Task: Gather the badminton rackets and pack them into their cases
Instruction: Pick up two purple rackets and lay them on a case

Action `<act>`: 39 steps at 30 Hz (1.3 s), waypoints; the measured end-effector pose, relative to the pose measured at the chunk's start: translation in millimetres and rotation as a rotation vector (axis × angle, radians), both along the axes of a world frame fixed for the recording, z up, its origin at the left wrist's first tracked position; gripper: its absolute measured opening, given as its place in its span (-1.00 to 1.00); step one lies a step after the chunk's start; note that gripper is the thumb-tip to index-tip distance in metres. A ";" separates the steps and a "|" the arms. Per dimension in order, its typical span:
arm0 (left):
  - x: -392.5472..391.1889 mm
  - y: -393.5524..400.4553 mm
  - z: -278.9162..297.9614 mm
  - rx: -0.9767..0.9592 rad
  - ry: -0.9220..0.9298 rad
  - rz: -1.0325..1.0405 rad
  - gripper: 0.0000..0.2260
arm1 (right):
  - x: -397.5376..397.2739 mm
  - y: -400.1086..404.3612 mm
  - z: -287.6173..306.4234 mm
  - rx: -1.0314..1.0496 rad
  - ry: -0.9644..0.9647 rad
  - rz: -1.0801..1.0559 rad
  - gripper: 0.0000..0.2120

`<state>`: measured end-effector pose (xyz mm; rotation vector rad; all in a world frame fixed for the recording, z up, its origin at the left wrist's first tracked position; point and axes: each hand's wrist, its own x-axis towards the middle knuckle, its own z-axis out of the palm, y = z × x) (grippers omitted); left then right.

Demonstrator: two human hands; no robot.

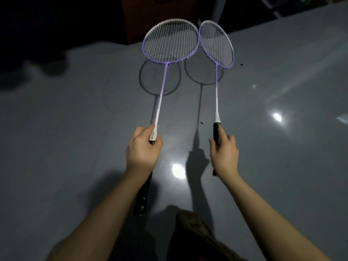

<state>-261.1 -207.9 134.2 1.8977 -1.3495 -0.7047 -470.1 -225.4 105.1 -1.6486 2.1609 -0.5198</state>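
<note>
Two purple-and-white badminton rackets are held up above the grey floor, heads pointing away from me. My left hand grips the left racket high on its black handle, near the white cone. My right hand grips the black handle of the right racket. The two stringed heads touch at their rims near the top of the view. The left racket's handle end sticks out under my left wrist. No racket case is in sight.
The glossy grey floor shows the rackets' shadows and bright light reflections. A brown upright object stands at the far edge, with dark clutter at the far left. My trouser leg is at the bottom centre.
</note>
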 end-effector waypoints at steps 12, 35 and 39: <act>47.5 78.4 371.0 -0.201 -0.020 0.065 -0.70 | 65.3 99.7 366.8 -0.118 -0.132 0.109 -0.49; 141.2 6.3 755.2 -0.447 -0.161 0.458 -0.69 | 172.1 -53.7 750.5 -0.342 -0.360 0.527 -0.49; 195.9 -43.5 756.3 -0.402 -0.186 0.494 -0.71 | 225.4 -109.1 757.0 -0.338 -0.321 0.548 -0.51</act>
